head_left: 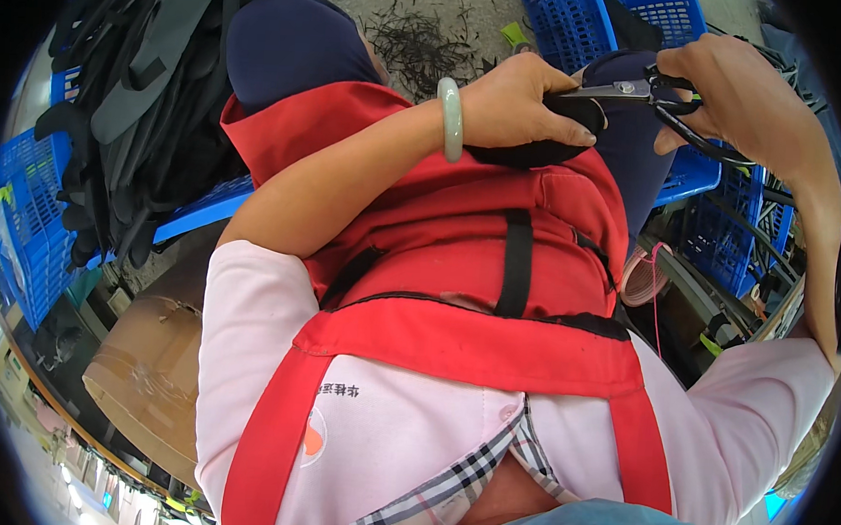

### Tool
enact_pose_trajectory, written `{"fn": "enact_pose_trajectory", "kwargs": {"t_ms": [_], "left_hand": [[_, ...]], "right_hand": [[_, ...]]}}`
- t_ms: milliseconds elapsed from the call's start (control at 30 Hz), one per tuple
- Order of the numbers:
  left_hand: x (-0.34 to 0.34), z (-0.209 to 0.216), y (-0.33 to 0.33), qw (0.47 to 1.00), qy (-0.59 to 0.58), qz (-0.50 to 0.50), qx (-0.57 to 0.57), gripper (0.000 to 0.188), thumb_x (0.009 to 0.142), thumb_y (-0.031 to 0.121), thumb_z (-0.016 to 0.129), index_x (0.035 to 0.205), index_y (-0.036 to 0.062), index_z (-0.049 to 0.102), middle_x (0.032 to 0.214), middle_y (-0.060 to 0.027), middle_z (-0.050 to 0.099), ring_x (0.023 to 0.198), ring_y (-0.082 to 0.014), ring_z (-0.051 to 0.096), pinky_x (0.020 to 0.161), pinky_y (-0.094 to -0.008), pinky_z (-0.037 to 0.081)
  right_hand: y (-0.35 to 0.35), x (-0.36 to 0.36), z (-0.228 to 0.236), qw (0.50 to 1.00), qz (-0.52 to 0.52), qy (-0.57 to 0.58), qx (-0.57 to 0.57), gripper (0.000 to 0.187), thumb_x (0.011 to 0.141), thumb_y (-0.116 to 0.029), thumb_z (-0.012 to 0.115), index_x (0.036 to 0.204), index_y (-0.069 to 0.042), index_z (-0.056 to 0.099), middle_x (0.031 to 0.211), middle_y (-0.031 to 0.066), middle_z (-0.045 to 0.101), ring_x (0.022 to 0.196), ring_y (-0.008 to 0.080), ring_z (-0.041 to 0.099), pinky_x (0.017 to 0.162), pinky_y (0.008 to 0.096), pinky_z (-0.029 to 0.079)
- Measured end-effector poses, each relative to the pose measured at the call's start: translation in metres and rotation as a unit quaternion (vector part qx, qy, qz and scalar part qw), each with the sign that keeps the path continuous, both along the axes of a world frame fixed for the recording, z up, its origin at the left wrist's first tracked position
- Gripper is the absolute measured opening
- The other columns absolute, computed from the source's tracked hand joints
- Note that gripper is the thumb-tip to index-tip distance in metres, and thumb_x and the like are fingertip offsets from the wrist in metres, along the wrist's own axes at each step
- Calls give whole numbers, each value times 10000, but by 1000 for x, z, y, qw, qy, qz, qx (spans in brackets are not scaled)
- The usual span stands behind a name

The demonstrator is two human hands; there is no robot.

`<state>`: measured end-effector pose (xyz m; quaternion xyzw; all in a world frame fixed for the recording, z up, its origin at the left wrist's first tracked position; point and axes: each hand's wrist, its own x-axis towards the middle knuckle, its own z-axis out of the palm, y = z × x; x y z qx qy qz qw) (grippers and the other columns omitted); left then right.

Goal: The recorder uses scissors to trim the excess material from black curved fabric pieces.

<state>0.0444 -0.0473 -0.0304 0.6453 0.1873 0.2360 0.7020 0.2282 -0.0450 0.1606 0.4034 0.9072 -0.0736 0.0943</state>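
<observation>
Over my lap, my left hand (510,105) grips a black piece (538,153) that looks like cloth or foam, its thumb lying along the top. My right hand (751,103) has its fingers through the black handles of a pair of scissors (623,90). The metal blades point left and lie at the upper edge of the black piece, close to my left fingertips. Whether they are cutting into it cannot be made out. A red apron (439,263) covers my lap under both hands.
At the left, a heap of black and grey strap-like pieces (156,82) lies over a blue crate (33,213). A blue basket (567,30) stands beyond my knees. Dark scraps (420,51) litter the floor. A cardboard box (153,373) is by my left side.
</observation>
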Motion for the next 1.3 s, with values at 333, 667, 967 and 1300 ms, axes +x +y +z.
{"fn": "enact_pose_trajectory", "kwargs": {"t_ms": [333,667,967,1300], "left_hand": [[-7,-4,26,990,-41,0,-137,454,756,92,752,1168,1,583,985,-22,630,899,-102,575,825,-243,462],[-28,8,57,991,92,70,-74,266,850,233,713,970,2,658,877,-64,653,745,-97,578,700,-229,482],[-21,19,58,920,-229,108,-299,141,854,-3,650,991,28,640,965,-52,661,874,-181,631,785,-309,512],[-43,23,74,899,-256,193,-299,236,815,-94,646,982,71,667,981,-23,666,913,-153,638,847,-298,510]], "right_hand": [[3,6,-55,847,-341,251,-322,329,821,-310,737,896,-36,571,698,-39,475,580,44,447,512,198,370],[-17,32,-86,736,-455,500,10,222,862,-169,695,971,-6,592,714,9,561,559,81,508,530,233,394],[-27,-53,-137,590,-409,661,-216,197,863,-122,694,952,-29,544,758,29,594,591,53,546,515,198,418],[-60,-28,-139,759,-399,471,-207,686,675,-384,832,1114,-7,464,722,46,443,632,160,411,593,285,377]]}}
